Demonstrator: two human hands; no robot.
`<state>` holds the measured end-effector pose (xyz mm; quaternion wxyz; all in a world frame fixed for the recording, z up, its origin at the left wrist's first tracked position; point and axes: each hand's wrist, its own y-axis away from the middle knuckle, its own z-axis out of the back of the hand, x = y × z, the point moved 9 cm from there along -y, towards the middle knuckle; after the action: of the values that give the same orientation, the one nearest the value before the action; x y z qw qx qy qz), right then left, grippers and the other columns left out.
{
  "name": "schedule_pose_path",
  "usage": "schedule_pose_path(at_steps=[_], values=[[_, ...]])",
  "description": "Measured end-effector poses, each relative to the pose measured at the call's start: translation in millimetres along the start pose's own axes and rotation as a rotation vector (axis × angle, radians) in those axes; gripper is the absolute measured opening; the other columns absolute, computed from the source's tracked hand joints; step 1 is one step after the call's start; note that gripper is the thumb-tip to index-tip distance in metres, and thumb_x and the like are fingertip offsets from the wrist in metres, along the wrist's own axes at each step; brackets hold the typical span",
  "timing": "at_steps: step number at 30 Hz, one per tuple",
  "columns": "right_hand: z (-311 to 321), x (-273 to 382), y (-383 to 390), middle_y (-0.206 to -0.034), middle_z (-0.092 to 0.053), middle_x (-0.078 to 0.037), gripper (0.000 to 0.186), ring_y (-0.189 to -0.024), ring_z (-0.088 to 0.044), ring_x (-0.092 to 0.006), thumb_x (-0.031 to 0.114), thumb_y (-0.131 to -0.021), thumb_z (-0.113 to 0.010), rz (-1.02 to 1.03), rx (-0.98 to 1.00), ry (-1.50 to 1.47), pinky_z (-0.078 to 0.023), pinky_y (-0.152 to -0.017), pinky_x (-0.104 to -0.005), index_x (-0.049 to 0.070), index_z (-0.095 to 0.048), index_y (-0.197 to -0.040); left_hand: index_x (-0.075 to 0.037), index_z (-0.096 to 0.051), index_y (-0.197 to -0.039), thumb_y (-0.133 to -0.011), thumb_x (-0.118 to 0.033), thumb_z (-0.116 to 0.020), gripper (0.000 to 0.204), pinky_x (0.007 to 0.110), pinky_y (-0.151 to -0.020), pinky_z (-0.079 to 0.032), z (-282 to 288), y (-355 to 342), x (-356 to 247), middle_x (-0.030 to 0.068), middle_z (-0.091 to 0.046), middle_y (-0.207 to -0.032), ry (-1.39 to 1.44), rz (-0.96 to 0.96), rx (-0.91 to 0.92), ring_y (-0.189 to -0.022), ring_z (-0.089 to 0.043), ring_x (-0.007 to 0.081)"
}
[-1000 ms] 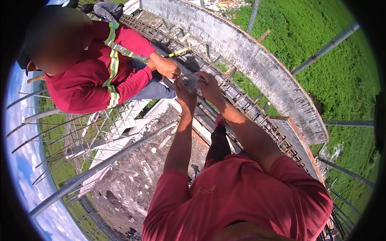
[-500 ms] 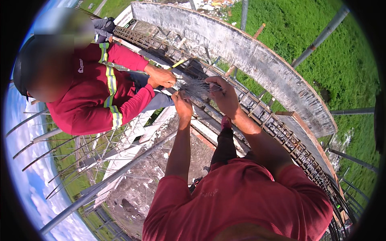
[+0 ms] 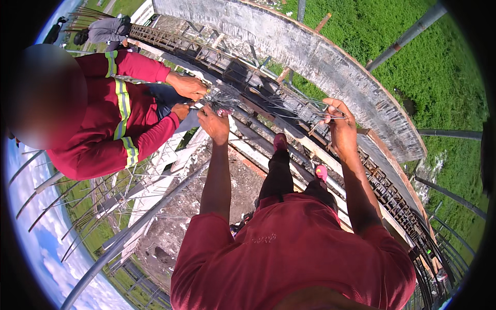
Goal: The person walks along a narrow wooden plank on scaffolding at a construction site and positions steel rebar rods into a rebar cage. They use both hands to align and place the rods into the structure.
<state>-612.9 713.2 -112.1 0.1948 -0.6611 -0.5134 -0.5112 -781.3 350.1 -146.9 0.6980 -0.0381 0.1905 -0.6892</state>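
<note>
A tangled bundle of thin grey tie wire (image 3: 223, 98) lies at the far left of my reach. My left hand (image 3: 214, 125) is closed on its near side. Out to the right, my right hand (image 3: 342, 126) pinches the ends of several wire strands (image 3: 302, 107), which stretch back toward the bundle. A co-worker's hand (image 3: 188, 87) touches the bundle's left side, and that person's other hand (image 3: 181, 110) is just beside my left fingers. Exactly which strands each hand grips is too fine to tell.
A co-worker in a red reflective-striped top (image 3: 98, 108) is close on my left. A rebar cage (image 3: 385, 194) runs beneath the wires, beside a curved formwork panel (image 3: 320, 54). A steel pipe (image 3: 139, 222) crosses at lower left. Another person (image 3: 106, 31) bends far off. Grass (image 3: 444, 77) lies below.
My right hand has moved right, away from the bundle, drawing several strands out with it. My left hand and the bundle sit slightly farther left in view. A second shoe of mine now shows.
</note>
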Motion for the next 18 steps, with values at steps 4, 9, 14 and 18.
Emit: schedule_pose_path(at_steps=[4, 9, 14, 18], values=[[35.5, -5.4, 14.9, -0.073, -0.051, 0.000, 0.024, -0.067, -0.048, -0.0086, 0.013, -0.096, -0.052, -0.025, -0.070, 0.016, -0.045, -0.066, -0.0249, -0.001, -0.061, -0.113, -0.008, -0.042, -0.137, -0.068, -0.025, -0.082, 0.081, 0.048, -0.095, -0.038, -15.1, -17.7, -45.0, 0.0140, -0.045, -0.134, 0.055, -0.219, 0.049, -0.115, -0.047, 0.0356], [24.8, 8.8, 17.9, -0.068, -0.049, 0.003, 0.024, -0.062, -0.045, -0.0072, 0.010, -0.091, -0.051, -0.067, -0.067, 0.327, -0.039, -0.060, -0.0231, 0.001, -0.064, -0.109, -0.015, -0.056, -0.123, -0.077, -0.026, -0.073, 0.050, 0.046, -0.094, -0.040, -77.6, -51.7, -32.1, 0.0067, -0.059, -0.119, -0.147, -0.185, 0.391, -0.113, -0.051, 0.0297], [-114.8, 73.8, -3.7, -0.100, -0.068, -0.014, 0.032, -0.092, -0.063, -0.0223, 0.006, -0.084, -0.054, 0.278, 0.541, 0.717, -0.048, -0.084, -0.0350, 0.002, -0.062, -0.115, -0.015, -0.054, -0.121, -0.077, -0.024, -0.072, 0.049, 0.048, -0.092, -0.042, -127.2, -53.4, -13.8, 0.0084, -0.059, -0.117, -0.177, -0.318, 0.525, -0.114, -0.051, 0.0309], [-248.7, 111.5, -23.2, -0.120, -0.061, -0.022, 0.050, -0.110, -0.061, -0.0304, 0.015, -0.085, -0.052, 0.202, 0.914, 0.846, -0.045, -0.094, -0.0401, 0.003, -0.049, -0.134, -0.014, -0.047, -0.132, -0.077, -0.028, -0.072, 0.063, 0.051, -0.097, -0.039, -143.3, -61.5, -2.9, 0.0108, -0.055, -0.122, -0.076, -0.297, 0.394, -0.116, -0.050, 0.0321]])
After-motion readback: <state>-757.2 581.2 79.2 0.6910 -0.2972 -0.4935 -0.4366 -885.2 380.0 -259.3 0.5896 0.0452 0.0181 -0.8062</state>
